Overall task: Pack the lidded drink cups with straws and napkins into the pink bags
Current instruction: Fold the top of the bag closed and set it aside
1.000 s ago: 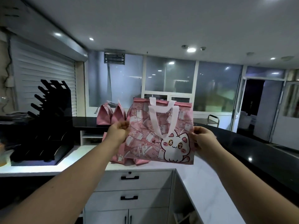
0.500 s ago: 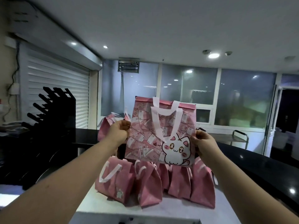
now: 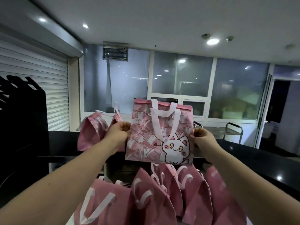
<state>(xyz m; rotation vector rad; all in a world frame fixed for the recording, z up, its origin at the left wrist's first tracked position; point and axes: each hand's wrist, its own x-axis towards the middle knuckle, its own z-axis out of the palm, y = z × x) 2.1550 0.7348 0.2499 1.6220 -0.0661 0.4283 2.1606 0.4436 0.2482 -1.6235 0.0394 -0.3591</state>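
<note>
as hands (image 3: 119,132) (image 3: 203,139) still pinch pink bag (image 3: 146,137), lower bags (image 3: 151,198) seemingly nearer

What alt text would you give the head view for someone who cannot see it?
The left hand and right hand pinch the side edges of a pink cat bag, holding it up flat. A row of pink bags stands below it; two bags sit behind on a dark counter.

Pink bags (image 3: 92,132) on black counter (image 3: 65,143)

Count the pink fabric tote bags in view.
8, roughly: one cat-print pink bag pinched by left hand and right hand; two bags on black counter behind; about five bags crowded below. Overlaps may hide more.
</note>
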